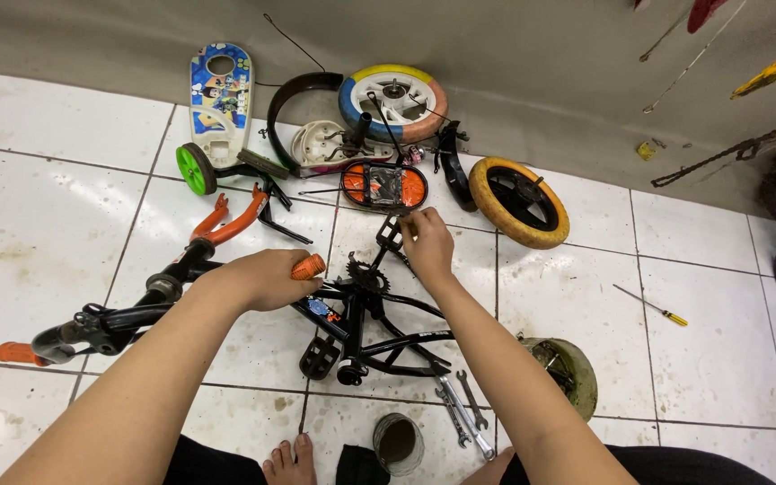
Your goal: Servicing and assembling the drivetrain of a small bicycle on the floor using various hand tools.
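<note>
A small black bicycle frame [379, 346] lies on the white tiled floor in front of me. My left hand [258, 278] is closed around the orange handlebar grip [310, 266]. The other orange grip [15, 353] pokes out at the far left. My right hand [428, 244] holds the upper black pedal [390, 233], above the toothed chainring [367, 272]. A second black pedal [320, 357] rests lower on the floor.
Along the wall lie a printed chain guard [219, 94], a green training wheel [195, 168], a multicoloured wheel [394, 101], an orange seat [384, 186] and a yellow-tyred wheel [518, 201]. Wrenches [464, 409], a tin [398, 442], a greasy bowl [568, 373] and a screwdriver [650, 305] are near. My bare foot [289, 462] shows below.
</note>
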